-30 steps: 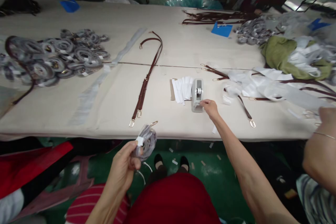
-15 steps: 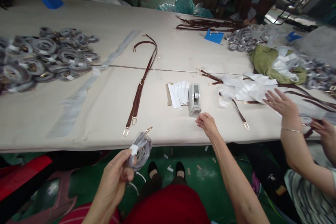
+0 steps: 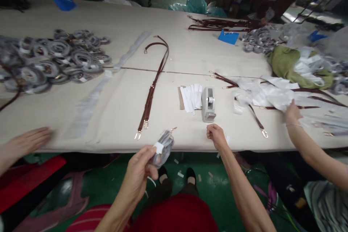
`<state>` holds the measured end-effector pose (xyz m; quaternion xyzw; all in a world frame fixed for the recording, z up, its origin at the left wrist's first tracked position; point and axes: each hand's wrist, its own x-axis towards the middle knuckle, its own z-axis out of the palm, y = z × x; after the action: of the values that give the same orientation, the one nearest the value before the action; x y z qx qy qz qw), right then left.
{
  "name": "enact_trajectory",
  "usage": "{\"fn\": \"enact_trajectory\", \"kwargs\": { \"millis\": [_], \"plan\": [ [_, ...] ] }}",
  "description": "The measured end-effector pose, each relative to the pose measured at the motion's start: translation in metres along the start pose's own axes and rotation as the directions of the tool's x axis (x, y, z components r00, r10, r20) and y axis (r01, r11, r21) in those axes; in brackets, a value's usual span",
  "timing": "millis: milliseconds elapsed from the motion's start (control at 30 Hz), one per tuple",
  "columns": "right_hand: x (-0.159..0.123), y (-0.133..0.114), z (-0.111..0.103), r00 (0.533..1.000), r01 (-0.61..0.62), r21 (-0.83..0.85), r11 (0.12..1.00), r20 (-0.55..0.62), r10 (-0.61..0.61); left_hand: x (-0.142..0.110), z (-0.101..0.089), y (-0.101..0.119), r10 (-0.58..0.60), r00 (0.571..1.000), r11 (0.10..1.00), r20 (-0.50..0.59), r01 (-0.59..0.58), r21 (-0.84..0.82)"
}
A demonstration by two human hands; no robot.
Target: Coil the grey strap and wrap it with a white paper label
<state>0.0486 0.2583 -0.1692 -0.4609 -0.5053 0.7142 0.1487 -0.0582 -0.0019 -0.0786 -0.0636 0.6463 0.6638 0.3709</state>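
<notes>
My left hand [image 3: 138,168] grips a coiled strap [image 3: 166,146] wrapped in clear film, with a white paper band around it and a gold clasp sticking out on top. The coil hangs just off the table's front edge. My right hand [image 3: 216,136] is closed in a pinch over that edge, a little below the grey tape dispenser [image 3: 208,107]; whatever its fingertips hold is too small to make out. White paper strips [image 3: 191,96] lie fanned on brown card left of the dispenser. Beyond my left hand, a brown strap [image 3: 148,103] with gold clasps lies lengthwise.
Many wrapped coils [image 3: 58,49] are heaped at left. A co-worker's hand [image 3: 293,114] touches straps and film at right; another person's hand [image 3: 32,139] rests at the left edge. A green cloth [image 3: 285,63] and brown straps [image 3: 214,25] lie farther back.
My right hand has come away from the dispenser toward the table edge. My left hand has carried the coil right, closer to it. A person's hand has appeared at left; the right co-worker's hand has lowered.
</notes>
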Motion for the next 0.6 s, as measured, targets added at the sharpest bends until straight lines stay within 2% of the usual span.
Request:
{"fn": "enact_trajectory", "kwargs": {
  "millis": [100,200,300,400,600],
  "plan": [
    [-0.046,-0.016,0.019,0.966,0.048,0.058,0.997,0.25,-0.061,-0.006,0.011,0.0,0.023,0.999,0.998,0.032,-0.025,0.061],
    [-0.087,-0.033,0.04,0.88,0.06,0.065,0.996,0.467,-0.083,-0.009,0.021,0.0,0.08,0.996,0.988,0.045,-0.085,0.13],
    [-0.111,-0.039,0.056,0.798,0.092,0.03,0.995,0.596,-0.092,-0.011,0.026,-0.001,0.133,0.99,0.969,0.048,-0.14,0.204],
    [-0.116,-0.033,0.063,0.781,0.11,-0.004,0.994,0.619,-0.084,-0.013,0.03,-0.002,0.171,0.984,0.95,0.056,-0.179,0.256],
    [-0.114,-0.02,0.064,0.826,0.103,-0.047,0.994,0.561,-0.059,-0.02,0.035,-0.008,0.217,0.973,0.921,0.083,-0.232,0.312]
  ]
}}
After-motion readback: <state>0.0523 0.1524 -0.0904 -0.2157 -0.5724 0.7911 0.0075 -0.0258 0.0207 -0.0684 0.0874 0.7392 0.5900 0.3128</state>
